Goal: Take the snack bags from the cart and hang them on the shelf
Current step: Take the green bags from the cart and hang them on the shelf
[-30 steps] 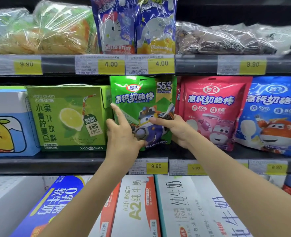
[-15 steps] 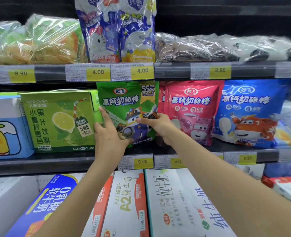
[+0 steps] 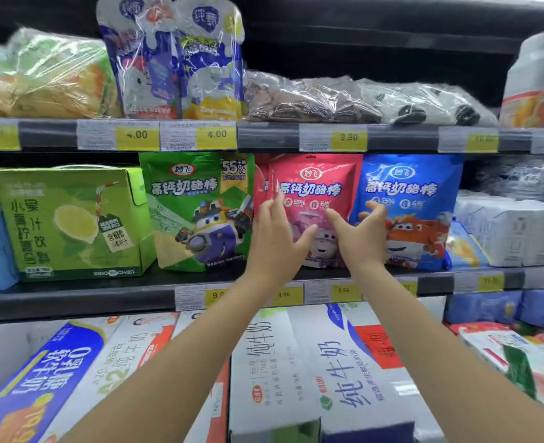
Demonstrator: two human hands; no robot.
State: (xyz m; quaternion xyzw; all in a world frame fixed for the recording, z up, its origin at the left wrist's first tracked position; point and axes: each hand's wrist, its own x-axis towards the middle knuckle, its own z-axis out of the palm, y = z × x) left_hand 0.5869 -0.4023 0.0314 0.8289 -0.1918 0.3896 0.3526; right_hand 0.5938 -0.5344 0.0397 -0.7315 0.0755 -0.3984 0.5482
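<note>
Both hands have left the green bag and shifted right to the pink bag. On the middle shelf, the green bag stands just beside a lime box. The left hand is spread at the pink bag's left edge. The right hand is spread at its right edge, overlapping the blue bag. Both are relaxed and grasp nothing; whether they touch the bag is unclear.

Both arms reach forward, left hand and right hand spread (fingers relaxed).
</note>
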